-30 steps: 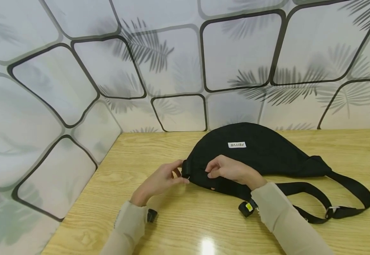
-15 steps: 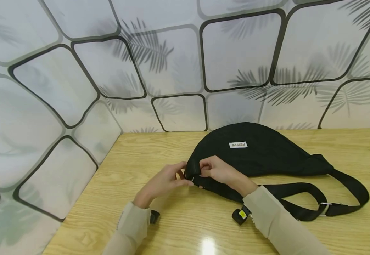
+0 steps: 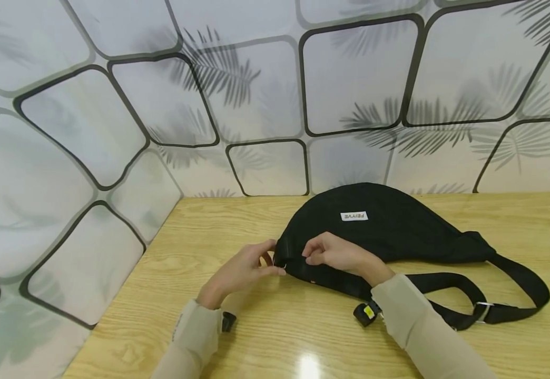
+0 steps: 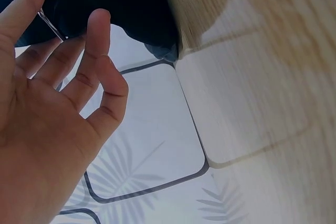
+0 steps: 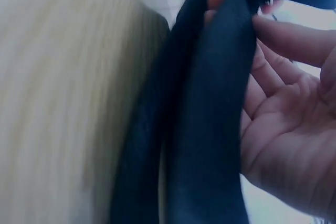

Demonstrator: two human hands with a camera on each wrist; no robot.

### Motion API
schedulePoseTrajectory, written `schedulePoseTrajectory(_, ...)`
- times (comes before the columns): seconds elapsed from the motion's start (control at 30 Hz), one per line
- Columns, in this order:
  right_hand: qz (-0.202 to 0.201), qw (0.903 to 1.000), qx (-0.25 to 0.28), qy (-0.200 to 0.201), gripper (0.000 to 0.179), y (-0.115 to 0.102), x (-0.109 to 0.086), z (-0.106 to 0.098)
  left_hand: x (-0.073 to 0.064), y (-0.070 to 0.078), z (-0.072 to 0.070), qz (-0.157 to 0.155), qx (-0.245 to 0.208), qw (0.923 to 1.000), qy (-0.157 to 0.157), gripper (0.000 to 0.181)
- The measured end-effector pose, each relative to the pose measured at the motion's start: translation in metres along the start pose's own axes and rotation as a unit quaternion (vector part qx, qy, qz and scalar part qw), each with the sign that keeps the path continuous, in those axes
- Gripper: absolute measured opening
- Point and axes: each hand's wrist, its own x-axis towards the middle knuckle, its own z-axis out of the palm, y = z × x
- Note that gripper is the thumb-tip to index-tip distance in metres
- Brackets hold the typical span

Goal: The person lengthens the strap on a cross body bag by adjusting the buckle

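A black waist bag point(image 3: 389, 226) with a white label point(image 3: 354, 216) lies on the wooden table. At its left end, my left hand point(image 3: 239, 271) holds the bag's end between thumb and fingers. A thin metal bar point(image 4: 51, 24) shows there in the left wrist view. Just to the right, my right hand point(image 3: 341, 257) pinches the black strap point(image 5: 215, 124) between thumb and fingers, over the bag's lower edge. The strap runs down from the fingertips in the right wrist view. How it passes through the metal piece is hard to see.
The strap's loop point(image 3: 517, 268) curls at the right, with a silver slider point(image 3: 482, 311) on it. A patterned wall point(image 3: 265, 168) stands behind the table point(image 3: 275, 342). Small black devices sit at both wrists, the right one point(image 3: 366, 312) with a yellow sticker.
My right hand moved left to the bag's left end, then back to the right, pinching the strap. The left end and my left hand shifted slightly to the right.
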Motion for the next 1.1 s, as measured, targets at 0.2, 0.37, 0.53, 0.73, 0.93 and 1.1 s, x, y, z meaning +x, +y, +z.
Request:
schedulePoseTrajectory(0.2, -0.027, 0.9992, 0.022, 0.02, 0.014, -0.002, 0.005, 0.01, 0.001, 0.002, 0.001, -0.001, -0.005, 1.0, -0.003, 0.031)
schedulePoseTrajectory(0.37, -0.035, 0.9963, 0.077, 0.018, 0.021, -0.004, 0.007, 0.017, 0.001, 0.004, 0.002, -0.005, -0.003, 0.9999, -0.009, 0.034)
schedulePoseTrajectory(0.53, -0.032, 0.9949, 0.088, 0.036, 0.026, -0.004, 0.009, 0.02, 0.002, 0.005, 0.002, -0.01, -0.004, 0.9999, -0.011, 0.035)
schedulePoseTrajectory(0.73, -0.032, 0.9944, 0.09, 0.046, 0.025, -0.005, 0.009, 0.021, 0.003, 0.006, 0.003, -0.021, -0.014, 0.9997, -0.007, 0.044)
schedulePoseTrajectory(0.93, -0.041, 0.9936, 0.088, 0.058, 0.027, -0.006, 0.01, 0.02, 0.004, 0.004, 0.004, -0.034, -0.013, 0.9992, 0.018, 0.043)
schedulePoseTrajectory(1.1, -0.061, 0.9914, 0.107, 0.045, 0.037, -0.007, 0.009, 0.019, 0.004, 0.002, 0.004, -0.031, -0.022, 0.9989, 0.028, 0.037)
